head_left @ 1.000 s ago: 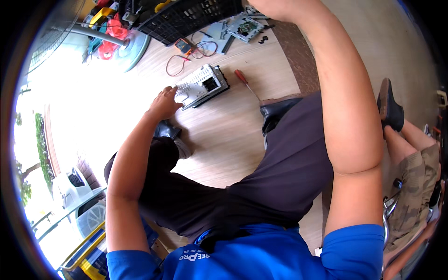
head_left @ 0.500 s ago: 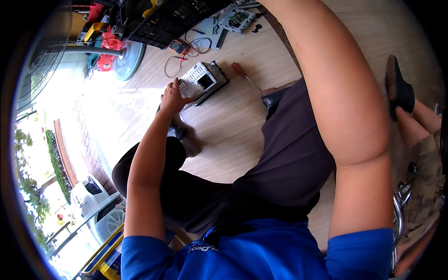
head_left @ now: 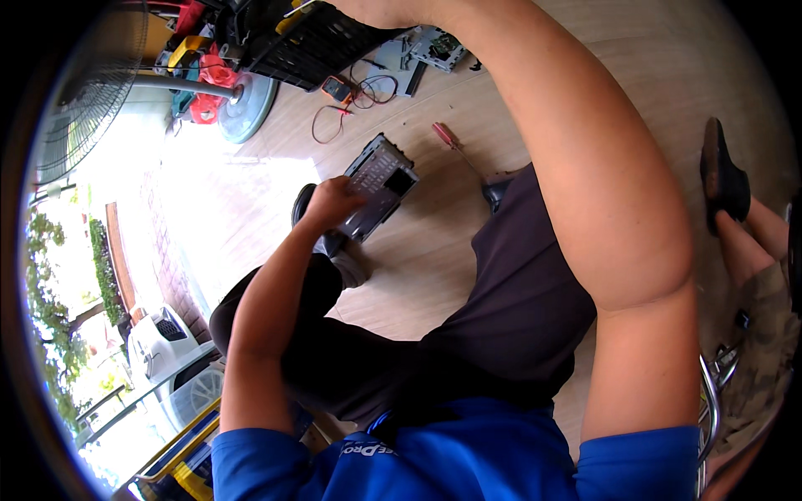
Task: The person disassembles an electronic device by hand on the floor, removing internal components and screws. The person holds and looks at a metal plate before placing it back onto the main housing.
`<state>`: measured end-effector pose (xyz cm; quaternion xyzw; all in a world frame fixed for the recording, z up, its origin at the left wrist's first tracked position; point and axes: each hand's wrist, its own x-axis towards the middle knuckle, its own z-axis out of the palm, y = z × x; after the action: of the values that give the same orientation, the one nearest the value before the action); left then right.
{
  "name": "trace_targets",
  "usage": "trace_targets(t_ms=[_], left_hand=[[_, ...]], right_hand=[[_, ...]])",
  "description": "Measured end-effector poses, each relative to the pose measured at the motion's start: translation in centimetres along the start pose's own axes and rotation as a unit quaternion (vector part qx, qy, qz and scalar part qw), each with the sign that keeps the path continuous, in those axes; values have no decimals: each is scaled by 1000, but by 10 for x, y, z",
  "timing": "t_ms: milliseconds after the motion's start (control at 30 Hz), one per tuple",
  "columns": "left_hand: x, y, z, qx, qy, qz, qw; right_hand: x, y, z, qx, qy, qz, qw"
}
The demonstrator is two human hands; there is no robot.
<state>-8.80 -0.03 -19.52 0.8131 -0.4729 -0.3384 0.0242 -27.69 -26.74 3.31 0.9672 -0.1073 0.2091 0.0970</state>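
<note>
My left hand (head_left: 332, 204) grips the left edge of a boxy metal electronic unit (head_left: 378, 177). Slots and a dark square opening mark the unit's exposed face, which is tilted on the floor by my left shoe. At the top edge, my right hand (head_left: 380, 10) is partly cut off, its arm stretched far forward. A thin pale rod (head_left: 298, 7) sticks out beside its fingers; its kind and the grip on it are not clear. To the right of the unit lies a screwdriver (head_left: 444, 134) with a red handle.
An orange multimeter (head_left: 336, 89) with looped leads lies beyond the unit, near metal plates (head_left: 405, 73) and an opened circuit assembly (head_left: 439, 50). A black crate (head_left: 313, 50) and a standing fan's round base (head_left: 249, 108) are at far left. Another person's shoe (head_left: 723, 175) is at right.
The unit has been tipped and turned by my left hand, so its slotted face now looks darker. My right hand has come into view at the top edge with the thin rod beside it.
</note>
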Motion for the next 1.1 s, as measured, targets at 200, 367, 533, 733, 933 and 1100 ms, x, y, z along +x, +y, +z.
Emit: trace_targets(t_ms=[200,367,533,733,933,1100], left_hand=[[-70,0,-100,0,-10,5,1000],[-96,-13,-130,-7,54,3,998],[-84,-21,-121,76,83,-24,993],[-79,-21,-106,69,42,-31,996],[-68,-8,-79,137,-13,18,990],[-59,2,-65,183,-25,4,983]], right_hand=[[-27,2,-22,337,155,165,914],[-8,0,-17,375,36,273,885],[-13,-6,-1,332,46,227,914],[-13,-29,-36,410,-78,290,861],[-13,-17,-7,342,-30,248,906],[-8,-20,-12,366,-26,247,897]])
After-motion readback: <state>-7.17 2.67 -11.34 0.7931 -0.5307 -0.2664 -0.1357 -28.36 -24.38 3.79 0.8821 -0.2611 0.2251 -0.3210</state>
